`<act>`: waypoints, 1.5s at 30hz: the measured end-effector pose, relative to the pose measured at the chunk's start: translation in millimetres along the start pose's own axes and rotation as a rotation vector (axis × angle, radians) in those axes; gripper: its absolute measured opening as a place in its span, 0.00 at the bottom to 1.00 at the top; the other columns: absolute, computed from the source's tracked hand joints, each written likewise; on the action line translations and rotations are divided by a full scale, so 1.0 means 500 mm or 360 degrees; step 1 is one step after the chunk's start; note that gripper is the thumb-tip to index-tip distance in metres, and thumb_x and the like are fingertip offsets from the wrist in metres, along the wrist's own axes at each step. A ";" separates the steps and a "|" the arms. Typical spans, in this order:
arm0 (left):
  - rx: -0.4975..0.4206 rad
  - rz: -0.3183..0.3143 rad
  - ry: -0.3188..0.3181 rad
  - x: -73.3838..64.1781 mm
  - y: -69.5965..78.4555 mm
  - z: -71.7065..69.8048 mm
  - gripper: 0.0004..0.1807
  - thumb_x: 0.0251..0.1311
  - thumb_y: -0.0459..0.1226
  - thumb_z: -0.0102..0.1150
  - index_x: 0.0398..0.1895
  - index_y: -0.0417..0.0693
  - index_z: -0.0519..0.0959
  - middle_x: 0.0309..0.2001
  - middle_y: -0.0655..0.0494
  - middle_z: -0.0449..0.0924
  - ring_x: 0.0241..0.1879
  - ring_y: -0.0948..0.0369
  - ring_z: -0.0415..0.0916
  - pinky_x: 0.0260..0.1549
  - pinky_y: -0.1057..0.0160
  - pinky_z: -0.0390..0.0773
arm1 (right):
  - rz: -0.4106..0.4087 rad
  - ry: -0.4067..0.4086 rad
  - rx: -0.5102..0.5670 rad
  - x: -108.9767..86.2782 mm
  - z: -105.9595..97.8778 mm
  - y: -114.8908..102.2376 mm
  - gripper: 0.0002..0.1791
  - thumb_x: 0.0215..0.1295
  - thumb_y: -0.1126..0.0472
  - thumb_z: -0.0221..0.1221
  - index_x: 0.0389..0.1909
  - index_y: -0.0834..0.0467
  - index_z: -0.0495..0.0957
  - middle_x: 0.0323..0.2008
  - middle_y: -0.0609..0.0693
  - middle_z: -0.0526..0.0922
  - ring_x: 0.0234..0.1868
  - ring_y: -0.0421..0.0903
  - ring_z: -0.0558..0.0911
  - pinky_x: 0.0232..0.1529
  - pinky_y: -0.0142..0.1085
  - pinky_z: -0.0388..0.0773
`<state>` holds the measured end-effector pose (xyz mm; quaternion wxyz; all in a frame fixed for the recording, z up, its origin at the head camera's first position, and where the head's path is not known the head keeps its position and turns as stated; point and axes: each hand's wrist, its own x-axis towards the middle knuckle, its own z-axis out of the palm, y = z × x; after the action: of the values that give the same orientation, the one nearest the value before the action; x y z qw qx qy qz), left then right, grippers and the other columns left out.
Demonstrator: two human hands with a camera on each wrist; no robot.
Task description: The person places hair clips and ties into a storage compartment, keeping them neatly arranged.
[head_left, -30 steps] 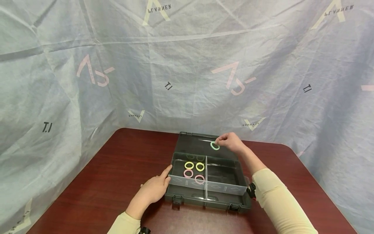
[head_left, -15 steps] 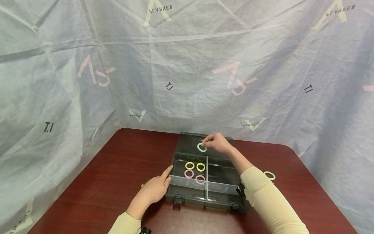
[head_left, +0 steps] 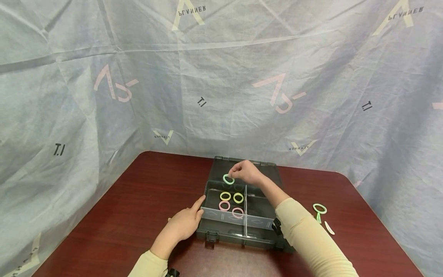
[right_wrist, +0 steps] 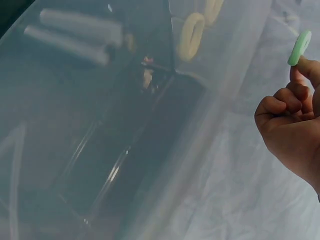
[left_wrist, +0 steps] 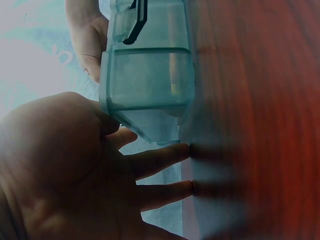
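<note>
In the head view, my right hand [head_left: 245, 171] pinches a light green hair tie [head_left: 228, 179] above the back of the left compartment of a dark clear plastic box [head_left: 261, 244]. The right wrist view shows this green hair tie [right_wrist: 300, 48] between thumb and fingertip. Two yellow hair ties [head_left: 225, 196] and two pink hair ties [head_left: 224, 206] lie in that compartment. My left hand [head_left: 183, 223] rests against the box's left side. From the left wrist, its thumb touches the box corner, and its fingers [left_wrist: 162, 161] stretch straight with tips on the table.
Right of the box, another green hair tie [head_left: 319, 209], a small green piece [head_left: 318, 218] and a pale hair clip [head_left: 329, 228] lie on the reddish table [head_left: 149, 184]. The lid [head_left: 221, 167] leans open at the back. A divider [head_left: 245, 204] splits the box. A grey curtain hangs behind.
My right hand has carried the green hair tie leftward and slightly down, over the left compartment. The things right of the box have come into sight from behind the arm. My left hand stays put.
</note>
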<state>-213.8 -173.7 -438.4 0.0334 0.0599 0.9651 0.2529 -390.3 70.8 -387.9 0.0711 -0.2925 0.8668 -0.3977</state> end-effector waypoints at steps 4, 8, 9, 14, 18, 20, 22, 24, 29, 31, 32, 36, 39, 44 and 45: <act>0.0000 -0.0006 -0.0005 0.000 0.000 0.000 0.28 0.81 0.45 0.42 0.80 0.59 0.56 0.57 0.35 0.79 0.62 0.37 0.73 0.45 0.18 0.64 | -0.0008 -0.0034 -0.0020 0.007 0.017 -0.007 0.07 0.69 0.62 0.63 0.37 0.59 0.90 0.36 0.47 0.88 0.24 0.41 0.68 0.33 0.36 0.68; -0.0016 -0.0005 -0.0017 0.000 0.000 -0.002 0.28 0.81 0.45 0.42 0.80 0.59 0.56 0.58 0.35 0.79 0.62 0.37 0.73 0.45 0.17 0.63 | 0.0003 -0.0046 -0.0020 0.012 0.036 -0.016 0.07 0.68 0.62 0.64 0.35 0.59 0.90 0.34 0.46 0.88 0.21 0.40 0.62 0.30 0.36 0.66; -0.0021 -0.0008 -0.0018 0.001 0.000 -0.002 0.28 0.81 0.45 0.42 0.80 0.59 0.56 0.58 0.35 0.79 0.62 0.37 0.73 0.45 0.17 0.63 | 0.0008 -0.0046 -0.0024 0.014 0.040 -0.018 0.07 0.67 0.62 0.64 0.35 0.58 0.90 0.34 0.47 0.88 0.21 0.40 0.62 0.30 0.36 0.66; -0.0018 -0.0013 -0.0022 0.002 0.000 -0.003 0.28 0.81 0.46 0.42 0.80 0.59 0.56 0.58 0.35 0.79 0.62 0.37 0.73 0.45 0.18 0.63 | 0.0024 -0.0075 -0.0036 0.021 0.064 -0.021 0.07 0.68 0.61 0.65 0.34 0.58 0.90 0.36 0.46 0.88 0.23 0.40 0.67 0.34 0.36 0.70; -0.0023 -0.0021 -0.0032 0.001 0.002 -0.005 0.28 0.81 0.45 0.42 0.80 0.60 0.55 0.58 0.35 0.79 0.63 0.38 0.72 0.46 0.18 0.63 | 0.0023 -0.0096 -0.0058 0.024 0.079 -0.023 0.07 0.68 0.61 0.65 0.34 0.58 0.90 0.39 0.46 0.88 0.31 0.39 0.78 0.41 0.38 0.76; -0.0029 -0.0024 -0.0035 0.001 0.003 -0.006 0.28 0.81 0.45 0.41 0.80 0.60 0.55 0.58 0.36 0.79 0.64 0.38 0.72 0.46 0.17 0.62 | 0.0022 -0.0096 -0.0069 0.025 0.086 -0.023 0.06 0.67 0.61 0.66 0.33 0.58 0.90 0.39 0.46 0.88 0.36 0.40 0.82 0.45 0.41 0.79; -0.0030 -0.0027 -0.0033 0.000 0.004 -0.006 0.28 0.81 0.45 0.42 0.80 0.60 0.55 0.58 0.36 0.79 0.64 0.38 0.72 0.46 0.17 0.62 | 0.0038 -0.0095 -0.0082 0.026 0.093 -0.023 0.06 0.66 0.61 0.67 0.32 0.56 0.90 0.39 0.46 0.88 0.41 0.42 0.84 0.48 0.43 0.80; -0.0031 -0.0029 -0.0034 0.000 0.004 -0.006 0.28 0.81 0.45 0.42 0.80 0.60 0.55 0.58 0.36 0.79 0.64 0.38 0.72 0.47 0.17 0.62 | 0.0055 -0.0093 -0.0100 0.029 0.102 -0.021 0.05 0.66 0.62 0.67 0.32 0.56 0.90 0.38 0.46 0.88 0.42 0.42 0.84 0.48 0.43 0.80; -0.0032 -0.0023 -0.0041 0.000 0.002 -0.006 0.28 0.81 0.46 0.42 0.80 0.60 0.55 0.58 0.36 0.79 0.64 0.38 0.71 0.46 0.17 0.62 | 0.0085 -0.0082 -0.0170 0.032 0.122 -0.022 0.04 0.64 0.62 0.69 0.30 0.55 0.90 0.34 0.45 0.88 0.37 0.40 0.83 0.42 0.40 0.81; -0.0033 -0.0019 -0.0044 0.000 0.002 -0.005 0.28 0.81 0.46 0.42 0.80 0.60 0.55 0.58 0.36 0.80 0.64 0.38 0.71 0.46 0.17 0.62 | 0.0088 -0.0077 -0.0180 0.031 0.128 -0.022 0.04 0.64 0.62 0.69 0.30 0.55 0.90 0.34 0.45 0.88 0.36 0.40 0.83 0.41 0.40 0.81; -0.0035 -0.0020 -0.0049 -0.001 0.002 -0.005 0.28 0.81 0.46 0.41 0.81 0.60 0.55 0.58 0.36 0.80 0.65 0.38 0.71 0.46 0.17 0.62 | 0.0089 -0.0074 -0.0180 0.030 0.129 -0.022 0.04 0.64 0.62 0.68 0.30 0.55 0.90 0.34 0.45 0.88 0.37 0.41 0.84 0.41 0.41 0.81; -0.0038 -0.0027 -0.0055 0.000 0.001 -0.005 0.28 0.81 0.46 0.41 0.81 0.60 0.55 0.58 0.36 0.79 0.65 0.38 0.70 0.47 0.17 0.61 | 0.0091 -0.0042 -0.0189 0.030 0.136 -0.020 0.04 0.64 0.61 0.69 0.31 0.55 0.90 0.35 0.45 0.88 0.38 0.42 0.84 0.42 0.42 0.82; -0.0034 -0.0027 -0.0052 0.000 0.000 -0.004 0.28 0.81 0.46 0.41 0.81 0.60 0.55 0.58 0.36 0.79 0.65 0.38 0.70 0.47 0.17 0.61 | 0.0086 -0.0005 -0.0194 0.028 0.140 -0.024 0.05 0.64 0.61 0.69 0.31 0.55 0.90 0.36 0.46 0.88 0.38 0.43 0.84 0.42 0.43 0.82; -0.0027 -0.0018 -0.0045 -0.001 0.001 -0.002 0.28 0.81 0.46 0.41 0.81 0.60 0.55 0.58 0.36 0.80 0.64 0.38 0.71 0.46 0.17 0.62 | 0.0117 0.0030 -0.0215 0.023 0.149 -0.028 0.04 0.64 0.61 0.69 0.30 0.55 0.90 0.35 0.46 0.88 0.38 0.43 0.84 0.41 0.42 0.82; -0.0029 -0.0019 -0.0045 -0.001 0.000 -0.002 0.28 0.81 0.46 0.41 0.81 0.60 0.55 0.58 0.36 0.80 0.65 0.38 0.71 0.47 0.17 0.62 | 0.0129 0.0032 -0.0227 0.023 0.151 -0.027 0.04 0.64 0.61 0.69 0.30 0.55 0.90 0.35 0.46 0.88 0.37 0.43 0.85 0.40 0.42 0.82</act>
<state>-213.5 -174.1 -437.5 0.0491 0.0575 0.9624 0.2607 -366.5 8.4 -427.7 0.0575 -0.2574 0.9046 -0.3347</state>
